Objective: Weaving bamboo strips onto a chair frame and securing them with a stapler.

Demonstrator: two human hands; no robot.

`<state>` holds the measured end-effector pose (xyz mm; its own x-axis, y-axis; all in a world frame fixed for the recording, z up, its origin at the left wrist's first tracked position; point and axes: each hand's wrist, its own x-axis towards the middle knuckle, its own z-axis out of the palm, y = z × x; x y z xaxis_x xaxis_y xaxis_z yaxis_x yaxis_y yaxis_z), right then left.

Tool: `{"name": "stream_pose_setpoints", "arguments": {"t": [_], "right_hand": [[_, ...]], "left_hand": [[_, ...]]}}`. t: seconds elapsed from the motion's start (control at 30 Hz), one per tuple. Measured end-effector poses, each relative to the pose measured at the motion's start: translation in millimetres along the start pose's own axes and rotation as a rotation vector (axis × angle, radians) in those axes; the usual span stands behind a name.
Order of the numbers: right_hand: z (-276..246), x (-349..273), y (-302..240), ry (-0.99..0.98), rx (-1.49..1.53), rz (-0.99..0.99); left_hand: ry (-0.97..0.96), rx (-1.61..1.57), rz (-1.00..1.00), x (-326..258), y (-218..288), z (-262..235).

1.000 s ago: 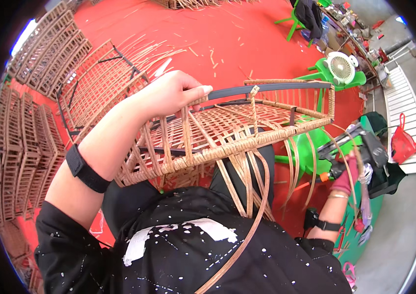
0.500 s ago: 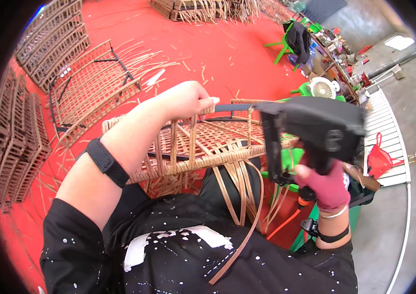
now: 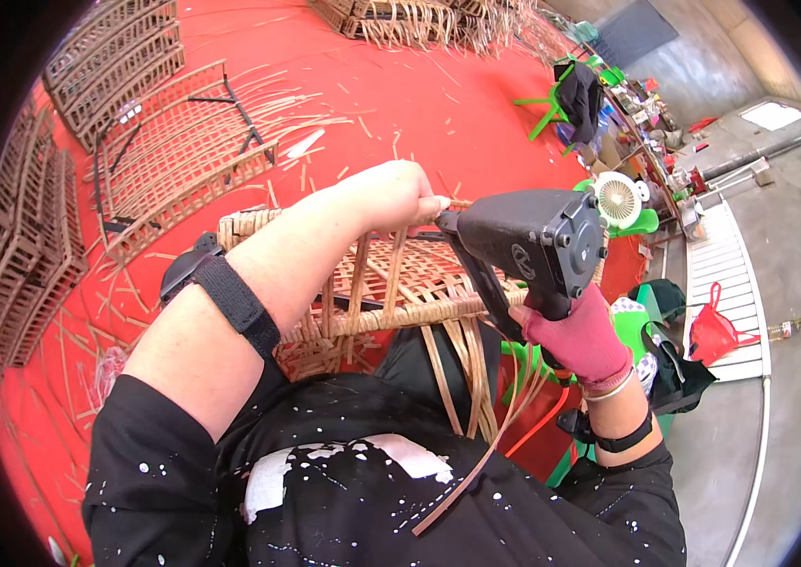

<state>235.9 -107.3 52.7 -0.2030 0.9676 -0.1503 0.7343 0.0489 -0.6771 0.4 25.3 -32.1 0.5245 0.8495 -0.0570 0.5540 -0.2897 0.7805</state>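
Observation:
A woven wicker frame (image 3: 438, 274) rests across my lap, its strips wrapped round dark bars. My left hand (image 3: 405, 197) is closed on the frame's far rail, thumb pointing right; the fingers are partly hidden. In my right hand (image 3: 582, 342), covered by a pink fingerless glove, is a black air nail gun (image 3: 528, 236). The gun's nose meets the rail right beside my left thumb; whether it presses on the strip I cannot tell. Loose strips (image 3: 467, 369) hang from the frame's near edge, and an orange hose (image 3: 540, 416) runs below the gun.
Stacked wicker frames (image 3: 27, 255) stand at the left, with a half-woven frame (image 3: 183, 161) lying on the red floor covering (image 3: 363, 85) among scattered strips. At the right are a fan (image 3: 617, 200), a green chair (image 3: 540, 111), a white slatted rack (image 3: 726, 283) and a red bag (image 3: 717, 326).
The nail gun has swung left and its nose has come up to the rail by my left thumb. My left hand has shifted slightly right, still closed on the frame.

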Motion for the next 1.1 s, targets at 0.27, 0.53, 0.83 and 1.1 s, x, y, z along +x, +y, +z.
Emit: {"name": "stream_pose_setpoints", "arguments": {"t": [0.27, 0.53, 0.83, 1.1], "right_hand": [[6, 4, 4, 0.008, 0.053, -0.033], [4, 8, 2, 0.041, 0.009, -0.079], [-17, -16, 26, 0.156, 0.294, 0.152], [-57, -70, 149, 0.753, 0.917, 0.112]], "left_hand": [[0.005, 0.017, 0.013, 0, -1, -1], [-0.003, 0.041, -0.002, -5, 6, -4], [-0.001, -0.001, -0.077, -8, 1, -2], [0.021, 0.366, -0.202, -22, 31, -2]]}}
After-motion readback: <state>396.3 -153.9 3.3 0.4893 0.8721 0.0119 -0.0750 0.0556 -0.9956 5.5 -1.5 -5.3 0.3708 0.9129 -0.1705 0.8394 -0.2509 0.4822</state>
